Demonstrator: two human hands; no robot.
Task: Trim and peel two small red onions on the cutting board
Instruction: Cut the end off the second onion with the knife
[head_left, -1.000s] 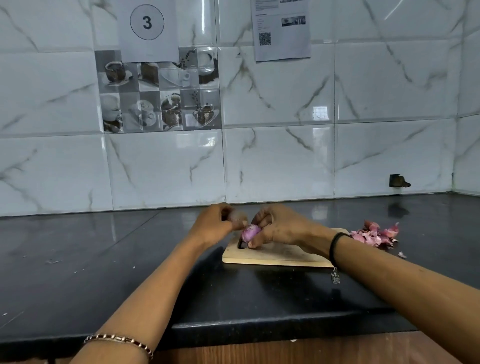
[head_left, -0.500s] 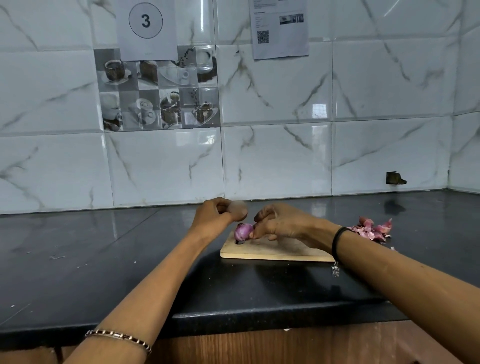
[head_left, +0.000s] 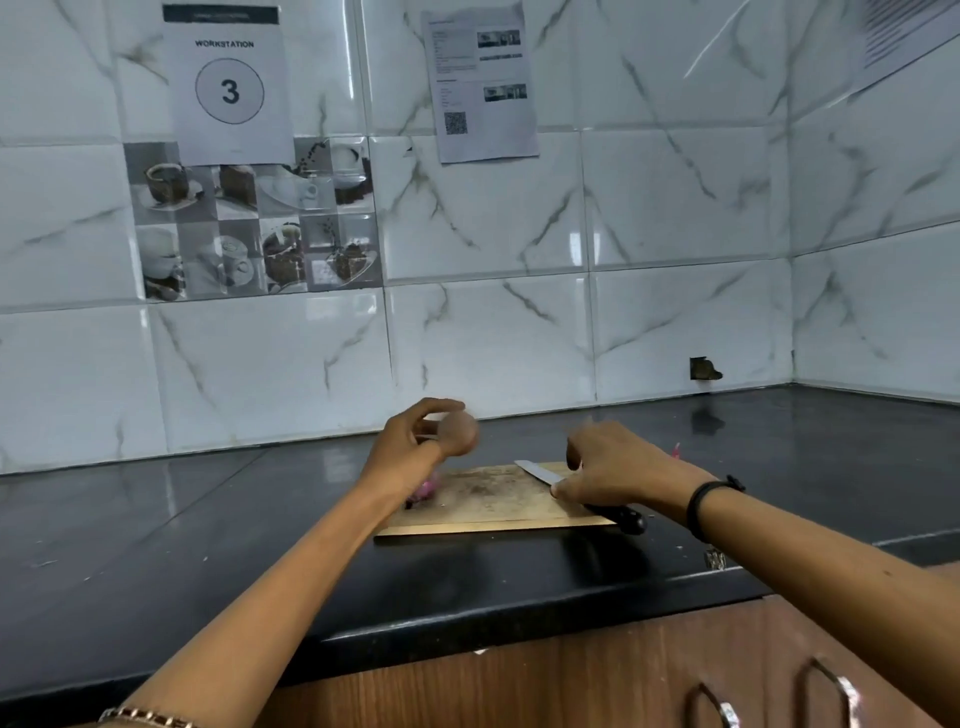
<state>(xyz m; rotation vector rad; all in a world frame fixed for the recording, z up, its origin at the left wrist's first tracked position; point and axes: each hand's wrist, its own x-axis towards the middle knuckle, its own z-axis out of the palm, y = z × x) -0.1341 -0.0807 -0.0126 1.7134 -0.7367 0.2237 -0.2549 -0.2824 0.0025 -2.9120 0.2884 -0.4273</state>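
Note:
A wooden cutting board (head_left: 493, 501) lies on the black counter. My left hand (head_left: 410, 447) is raised above the board's left end and pinches a small, blurred, brownish onion (head_left: 458, 434) at its fingertips. A purple peeled onion (head_left: 426, 489) rests on the board's left edge, partly hidden behind my left wrist. My right hand (head_left: 615, 470) lies over a knife (head_left: 535, 472) at the board's right end, fingers curled round where blade meets handle. The blade points left along the board, and the black handle sticks out under my wrist.
A bit of pink onion peel (head_left: 676, 450) shows on the counter behind my right hand. The black counter (head_left: 208, 530) runs left and right to a tiled wall, with its front edge near me. Cabinet handles (head_left: 826, 691) are below.
My right hand left the purple onion and moved right with the knife, which now lies flat on the board. My left hand rose with the brownish onion. The camera came closer.

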